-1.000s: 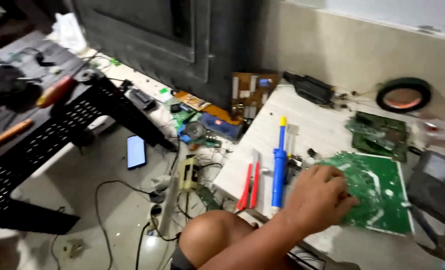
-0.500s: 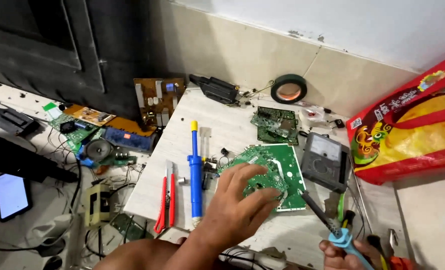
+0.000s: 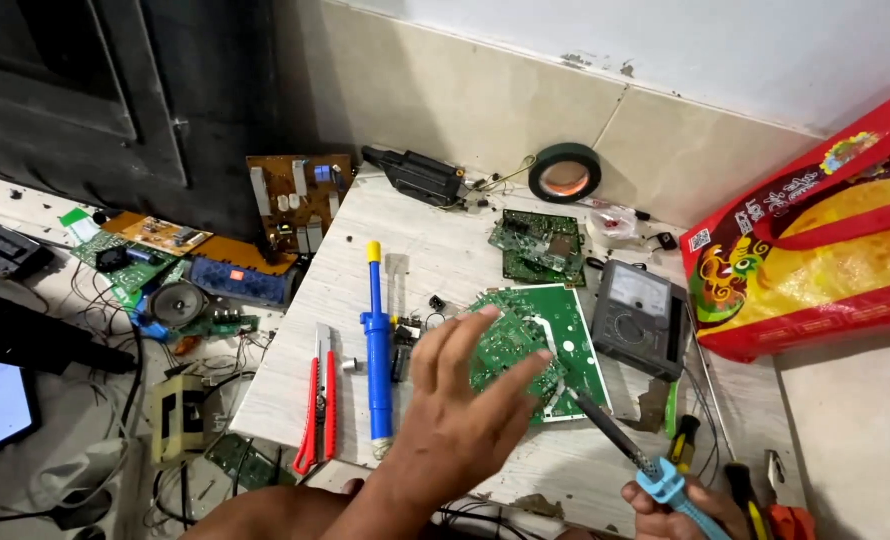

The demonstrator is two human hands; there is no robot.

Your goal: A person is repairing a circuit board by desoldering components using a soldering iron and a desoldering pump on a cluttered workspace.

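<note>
Left hand: the left hand (image 3: 460,410) is spread open, fingertips pressing the green circuit board (image 3: 540,345) flat near the front edge of the white table (image 3: 435,250).
Right hand: the right hand (image 3: 680,508), at the table's front edge, is closed around a soldering iron (image 3: 620,440) with a blue handle; its tip touches the board's front edge.
Beside the board: a blue desoldering pump (image 3: 378,350) and a red utility knife (image 3: 317,400) to the left, a grey multimeter (image 3: 638,318) to the right.
Back edge: a roll of dark tape (image 3: 564,172) against the wall.
</note>
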